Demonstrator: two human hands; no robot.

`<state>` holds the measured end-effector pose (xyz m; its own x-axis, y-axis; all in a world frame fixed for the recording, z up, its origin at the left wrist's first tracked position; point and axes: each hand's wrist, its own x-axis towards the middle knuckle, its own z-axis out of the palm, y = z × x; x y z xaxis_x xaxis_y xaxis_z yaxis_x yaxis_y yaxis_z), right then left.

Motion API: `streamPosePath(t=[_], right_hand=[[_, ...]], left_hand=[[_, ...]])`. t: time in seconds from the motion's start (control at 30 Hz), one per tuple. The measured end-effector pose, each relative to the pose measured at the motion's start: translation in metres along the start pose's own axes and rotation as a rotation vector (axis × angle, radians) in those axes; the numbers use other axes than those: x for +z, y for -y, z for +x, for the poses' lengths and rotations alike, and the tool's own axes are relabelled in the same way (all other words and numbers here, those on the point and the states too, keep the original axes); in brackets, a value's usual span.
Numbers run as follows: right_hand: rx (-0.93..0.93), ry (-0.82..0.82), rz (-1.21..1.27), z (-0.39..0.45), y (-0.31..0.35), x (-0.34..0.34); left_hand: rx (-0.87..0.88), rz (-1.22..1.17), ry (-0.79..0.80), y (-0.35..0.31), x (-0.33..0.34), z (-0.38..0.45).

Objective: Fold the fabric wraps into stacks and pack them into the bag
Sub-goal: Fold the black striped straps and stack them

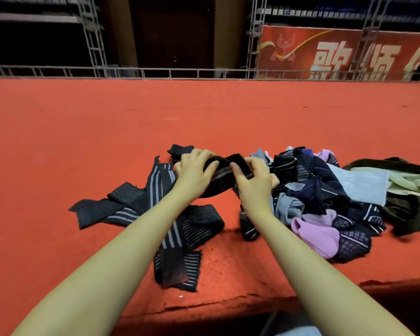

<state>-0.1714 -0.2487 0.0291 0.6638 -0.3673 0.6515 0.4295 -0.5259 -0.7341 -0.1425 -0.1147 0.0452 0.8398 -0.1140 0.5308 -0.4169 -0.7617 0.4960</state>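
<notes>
My left hand [194,172] and my right hand [254,180] both grip one black wrap with a pale stripe [224,168], held just above the red carpet between them. Several long black wraps with grey stripes [155,212] lie spread out below and left of my hands. A small folded black piece [180,150] sits just beyond my left hand. To the right lies a heap of mixed fabrics [325,197] in dark blue, lilac and pale blue. An olive-green bag [407,204] lies at the far right, partly cut off by the frame.
The red carpeted platform [107,122] stretches far ahead and to the left. Its front edge [228,309] drops off just under my forearms. A metal rail [170,72] and truss towers stand at the back, with a red banner [337,54] at right.
</notes>
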Motion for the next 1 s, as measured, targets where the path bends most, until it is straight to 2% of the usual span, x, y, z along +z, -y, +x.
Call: streamPosePath(t=[0.17,0.33,0.47,0.57,0.73,0.8,0.83,0.93,1.0], right_hand=[[-0.006,-0.106,-0.069,0.056,-0.019,-0.011],[-0.058,-0.177,-0.222,0.100,-0.051,-0.016],[-0.108,-0.141,-0.288,0.110,-0.071,-0.007],[-0.170,-0.136,-0.319,0.112,-0.078,0.003],[-0.199,-0.160,-0.265,0.112,-0.078,0.021],[-0.247,-0.136,-0.242,0.108,-0.076,0.029],[-0.283,-0.120,-0.245,0.105,-0.075,0.034],[-0.416,-0.065,-0.306,0.093,-0.071,0.045],[-0.507,-0.015,-0.358,0.084,-0.068,0.052]], left_hand=[[0.059,0.093,0.150,-0.010,0.022,0.036],[0.088,0.229,0.251,0.012,0.056,0.036],[-0.008,0.296,0.514,0.033,0.081,0.023],[-0.030,0.282,0.664,0.038,0.090,0.018],[-0.061,0.126,0.845,0.039,0.097,0.014],[-0.098,0.062,0.789,0.041,0.099,0.009],[-0.126,0.043,0.694,0.042,0.096,0.010],[-0.166,0.025,0.271,0.043,0.072,0.024],[-0.170,-0.042,0.054,0.039,0.049,0.039]])
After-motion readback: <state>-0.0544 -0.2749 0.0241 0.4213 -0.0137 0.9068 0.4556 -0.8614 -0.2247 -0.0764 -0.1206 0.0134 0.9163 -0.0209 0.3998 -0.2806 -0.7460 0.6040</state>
